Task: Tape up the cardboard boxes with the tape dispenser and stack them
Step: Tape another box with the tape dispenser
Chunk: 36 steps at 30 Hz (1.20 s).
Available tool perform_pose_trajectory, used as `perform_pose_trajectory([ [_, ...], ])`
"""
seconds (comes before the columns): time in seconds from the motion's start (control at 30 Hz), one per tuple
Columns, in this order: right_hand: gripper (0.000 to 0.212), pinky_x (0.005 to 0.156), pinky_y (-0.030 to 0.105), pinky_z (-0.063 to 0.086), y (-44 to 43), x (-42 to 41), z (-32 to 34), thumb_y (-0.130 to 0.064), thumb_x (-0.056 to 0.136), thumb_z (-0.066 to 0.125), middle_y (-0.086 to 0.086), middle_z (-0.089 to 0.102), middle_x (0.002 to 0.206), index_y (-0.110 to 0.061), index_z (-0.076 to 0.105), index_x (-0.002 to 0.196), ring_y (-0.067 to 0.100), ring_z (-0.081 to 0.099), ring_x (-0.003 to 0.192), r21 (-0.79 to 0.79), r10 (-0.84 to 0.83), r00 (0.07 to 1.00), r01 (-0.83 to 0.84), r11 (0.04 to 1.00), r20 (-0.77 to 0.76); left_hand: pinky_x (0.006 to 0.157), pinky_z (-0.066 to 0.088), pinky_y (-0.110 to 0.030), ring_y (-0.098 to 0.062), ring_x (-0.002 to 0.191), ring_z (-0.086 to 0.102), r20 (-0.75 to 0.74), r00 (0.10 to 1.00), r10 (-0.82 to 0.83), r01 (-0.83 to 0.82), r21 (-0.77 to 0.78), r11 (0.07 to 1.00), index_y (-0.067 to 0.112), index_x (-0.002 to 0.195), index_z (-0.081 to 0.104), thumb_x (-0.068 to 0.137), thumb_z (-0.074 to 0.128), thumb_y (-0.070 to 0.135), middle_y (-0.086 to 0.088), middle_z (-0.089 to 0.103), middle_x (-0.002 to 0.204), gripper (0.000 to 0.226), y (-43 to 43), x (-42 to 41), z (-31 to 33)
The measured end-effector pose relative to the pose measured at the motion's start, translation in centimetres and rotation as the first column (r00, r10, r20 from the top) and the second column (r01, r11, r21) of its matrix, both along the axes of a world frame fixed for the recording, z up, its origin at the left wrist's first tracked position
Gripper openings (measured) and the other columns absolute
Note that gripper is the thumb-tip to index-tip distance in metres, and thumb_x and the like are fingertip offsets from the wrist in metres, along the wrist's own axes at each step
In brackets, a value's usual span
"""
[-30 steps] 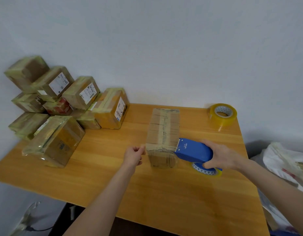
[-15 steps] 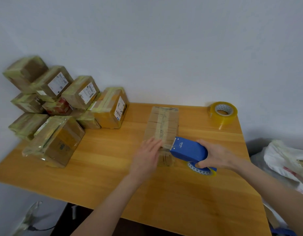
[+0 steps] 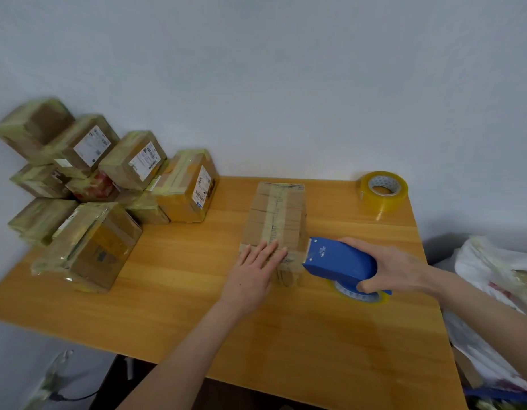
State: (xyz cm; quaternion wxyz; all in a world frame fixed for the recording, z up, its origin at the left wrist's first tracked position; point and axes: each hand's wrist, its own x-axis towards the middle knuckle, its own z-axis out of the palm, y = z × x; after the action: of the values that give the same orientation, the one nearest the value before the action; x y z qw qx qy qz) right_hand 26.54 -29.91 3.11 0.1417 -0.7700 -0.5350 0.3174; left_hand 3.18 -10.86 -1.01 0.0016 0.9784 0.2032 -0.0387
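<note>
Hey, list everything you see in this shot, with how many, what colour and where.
table: one, orange wood, fills the middle of the view
cardboard box: one, brown, table centre, tape strip along its top
tape dispenser: one, blue, against the box's near right corner
taped boxes: roughly nine, brown with yellowish tape, piled far left
tape roll: one, yellow, far right corner
plastic bags: white, right of the table
left hand: flat on the box's near end
right hand: grips the dispenser

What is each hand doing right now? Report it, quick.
Left hand: open, fingers flat, pressing on the cardboard box.
Right hand: closed round the blue tape dispenser.
</note>
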Motion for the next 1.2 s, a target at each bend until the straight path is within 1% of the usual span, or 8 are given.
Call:
perform_pose_trajectory([
  [0.1, 0.082, 0.067, 0.016, 0.045, -1.0, 0.5, 0.7, -0.031, 0.079, 0.070, -0.018, 0.055, 0.107, -0.058, 0.017, 0.135, 0.006, 0.057, 0.089, -0.110, 0.007, 0.997, 0.001, 0.994, 0.073, 0.119, -0.011, -0.034, -0.014, 0.148, -0.005, 0.006, 1.000, 0.002, -0.002, 0.001, 1.000, 0.034, 0.152, -0.005, 0.098, 0.039, 0.024, 0.007, -0.004, 0.161, 0.070, 0.1, 0.1, 0.1],
  [0.17, 0.087, 0.071, 0.024, 0.049, -0.6, 0.0, 0.3, -0.036, 0.078, 0.068, -0.014, 0.055, 0.106, -0.049, 0.015, 0.145, 0.011, 0.057, 0.088, -0.166, 0.025, 0.989, 0.000, 0.986, 0.148, 0.116, -0.014, -0.033, -0.014, 0.148, -0.004, 0.026, 1.000, 0.005, -0.005, 0.008, 1.000, 0.034, 0.152, -0.004, 0.098, 0.040, 0.024, 0.006, -0.002, 0.161, 0.070, -0.1, 0.2, -0.1],
  [0.3, 0.089, 0.076, 0.036, 0.055, 1.5, -1.5, -0.7, -0.041, 0.075, 0.066, -0.013, 0.052, 0.092, -0.047, 0.014, 0.147, 0.015, 0.056, 0.085, -0.245, 0.060, 0.981, -0.013, 0.970, 0.183, 0.119, -0.010, -0.035, -0.014, 0.148, -0.005, 0.025, 1.000, 0.008, -0.008, 0.008, 1.000, 0.033, 0.152, -0.003, 0.099, 0.038, 0.025, 0.006, -0.003, 0.161, 0.068, -0.4, 0.2, 0.1],
  [0.47, 0.087, 0.077, 0.036, 0.055, 3.8, -2.5, -1.2, -0.047, 0.077, 0.063, -0.007, 0.056, 0.105, -0.048, 0.012, 0.148, 0.018, 0.057, 0.089, -0.308, 0.079, 0.972, -0.008, 0.951, 0.220, 0.120, -0.009, -0.037, -0.015, 0.148, -0.005, 0.024, 1.000, 0.010, -0.010, 0.001, 1.000, 0.034, 0.152, -0.002, 0.098, 0.038, 0.024, 0.005, -0.003, 0.162, 0.068, -0.7, 0.2, -0.2],
  [0.8, 0.090, 0.081, 0.041, 0.058, 6.0, -2.9, -1.8, -0.050, 0.061, 0.063, -0.009, 0.058, 0.109, -0.048, 0.027, 0.143, 0.018, 0.060, 0.092, -0.336, -0.010, 0.995, 0.044, 0.941, 0.101, 0.120, -0.007, -0.034, -0.013, 0.148, -0.004, 0.069, 0.997, -0.023, 0.027, -0.056, 0.998, 0.032, 0.153, 0.002, 0.096, 0.041, 0.020, 0.006, -0.001, 0.161, 0.070, 0.3, -0.1, -0.3],
  [1.0, 0.070, 0.064, 0.030, 0.048, 2.5, -0.4, -1.5, -0.044, 0.051, 0.065, -0.005, 0.065, 0.097, -0.031, 0.055, 0.119, 0.015, 0.063, 0.083, -0.306, -0.210, 0.978, 0.199, 0.931, -0.002, 0.115, -0.011, -0.029, -0.015, 0.149, 0.000, 0.142, 0.989, 0.031, -0.020, -0.077, 0.997, 0.031, 0.153, 0.001, 0.095, 0.045, 0.019, 0.006, 0.002, 0.161, 0.073, 1.0, -0.6, -0.6],
  [1.1, 0.060, 0.074, 0.031, 0.050, 0.0, 0.4, -2.3, -0.035, 0.057, 0.074, -0.001, 0.065, 0.107, -0.028, 0.060, 0.115, 0.016, 0.062, 0.090, -0.133, -0.455, 0.849, 0.435, 0.891, -0.270, 0.115, -0.012, -0.030, -0.015, 0.149, -0.002, 0.132, 0.990, 0.052, -0.044, -0.063, 0.997, 0.030, 0.153, -0.003, 0.097, 0.043, 0.024, 0.004, -0.001, 0.162, 0.072, 1.0, -0.6, -0.7],
  [1.2, 0.046, 0.081, 0.043, 0.049, 0.7, -1.0, -5.3, -0.016, 0.082, 0.071, 0.005, 0.062, 0.110, -0.020, 0.055, 0.125, 0.027, 0.061, 0.095, -0.140, -0.624, 0.567, 0.669, 0.730, -0.538, 0.116, -0.012, -0.032, -0.014, 0.149, -0.003, 0.125, 0.990, 0.060, -0.054, -0.054, 0.997, 0.024, 0.153, -0.004, 0.099, 0.038, 0.032, 0.004, -0.004, 0.161, 0.069, -0.5, 0.4, -1.0],
])
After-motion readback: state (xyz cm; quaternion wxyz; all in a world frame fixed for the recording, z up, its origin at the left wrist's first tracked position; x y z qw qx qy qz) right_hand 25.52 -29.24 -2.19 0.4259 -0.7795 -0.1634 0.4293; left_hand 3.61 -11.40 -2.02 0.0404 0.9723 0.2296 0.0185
